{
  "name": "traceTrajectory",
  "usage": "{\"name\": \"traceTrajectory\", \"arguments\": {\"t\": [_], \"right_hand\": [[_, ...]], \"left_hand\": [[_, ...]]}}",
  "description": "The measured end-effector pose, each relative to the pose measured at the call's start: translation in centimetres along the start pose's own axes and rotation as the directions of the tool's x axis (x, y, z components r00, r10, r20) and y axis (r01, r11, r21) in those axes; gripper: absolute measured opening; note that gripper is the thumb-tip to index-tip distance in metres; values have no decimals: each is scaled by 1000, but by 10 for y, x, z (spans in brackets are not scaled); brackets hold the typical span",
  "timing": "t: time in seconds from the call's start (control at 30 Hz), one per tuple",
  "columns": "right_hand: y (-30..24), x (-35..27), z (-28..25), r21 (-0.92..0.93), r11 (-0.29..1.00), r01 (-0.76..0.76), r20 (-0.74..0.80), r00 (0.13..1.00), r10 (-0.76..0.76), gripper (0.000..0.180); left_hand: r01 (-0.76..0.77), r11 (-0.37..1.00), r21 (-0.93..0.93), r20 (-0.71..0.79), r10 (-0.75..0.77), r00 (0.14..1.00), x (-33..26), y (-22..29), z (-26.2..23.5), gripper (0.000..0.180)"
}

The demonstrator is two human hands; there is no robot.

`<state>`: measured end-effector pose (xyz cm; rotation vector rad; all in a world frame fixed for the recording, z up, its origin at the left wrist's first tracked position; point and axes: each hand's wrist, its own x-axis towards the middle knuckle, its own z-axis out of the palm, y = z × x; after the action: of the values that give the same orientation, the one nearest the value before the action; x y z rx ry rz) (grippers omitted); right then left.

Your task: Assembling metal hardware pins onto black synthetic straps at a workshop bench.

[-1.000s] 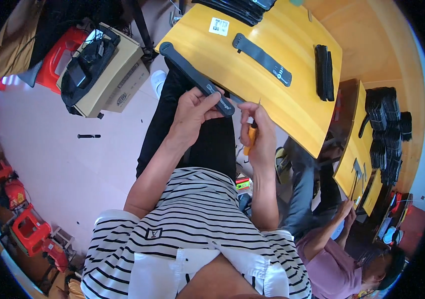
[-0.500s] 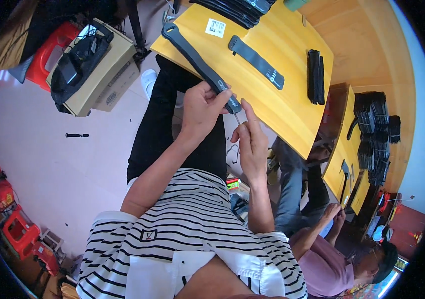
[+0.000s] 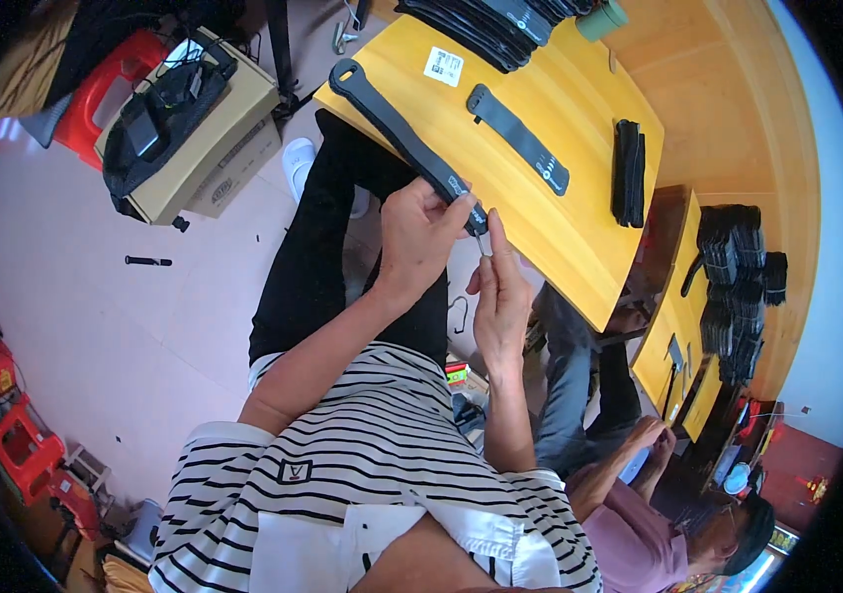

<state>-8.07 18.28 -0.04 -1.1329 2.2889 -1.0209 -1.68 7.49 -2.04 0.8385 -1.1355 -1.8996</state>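
Observation:
A long black strap (image 3: 387,124) with a hole in its rounded far end slants across the near edge of the yellow table (image 3: 579,252). My left hand (image 3: 413,242) pinches it close to its near end, fingers closed. My right hand (image 3: 502,301) is closed on a thin metal tool (image 3: 484,244), whose tip meets the strap's near end; most of the tool is hidden in the fingers, so its kind cannot be told. My right index finger is stretched out beside that end. Another dark strap (image 3: 518,138) lies flat on the table beyond my hands.
A stack of black straps (image 3: 471,30) sits at the table's far edge, by a white label (image 3: 443,66). A black bundle (image 3: 628,173) lies right. Another person (image 3: 629,519) works at a second table with piled straps (image 3: 731,257). A cardboard box (image 3: 223,128) stands left.
The strap and both hands have shifted slightly right and down in the picture, and the table has shifted likewise. My grip on the strap and the metal tool stays the same.

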Motion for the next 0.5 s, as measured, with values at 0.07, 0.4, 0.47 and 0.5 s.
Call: {"name": "traceTrajectory", "arguments": {"t": [0.07, 0.4, 0.47, 0.5], "right_hand": [[1, 0, 0, -17, 1000, 8, -9, 1000, -8, 48], [-3, 5, -12, 424, 864, -271, 201, 959, 202, 44], [-2, 5, -9, 420, 870, -257, 190, 963, 193, 44], [0, 5, -7, 450, 857, -252, 182, 965, 188, 44]], "left_hand": [[21, 1000, 5, 8, -21, 1000, 0, -1, -1, 21], [114, 984, -137, 121, -97, 988, 0, -10, -6, 22], [66, 995, -72, 82, -60, 995, -1, -12, -4, 21], [66, 995, -71, 83, -60, 995, -1, -13, -3, 21]]}}
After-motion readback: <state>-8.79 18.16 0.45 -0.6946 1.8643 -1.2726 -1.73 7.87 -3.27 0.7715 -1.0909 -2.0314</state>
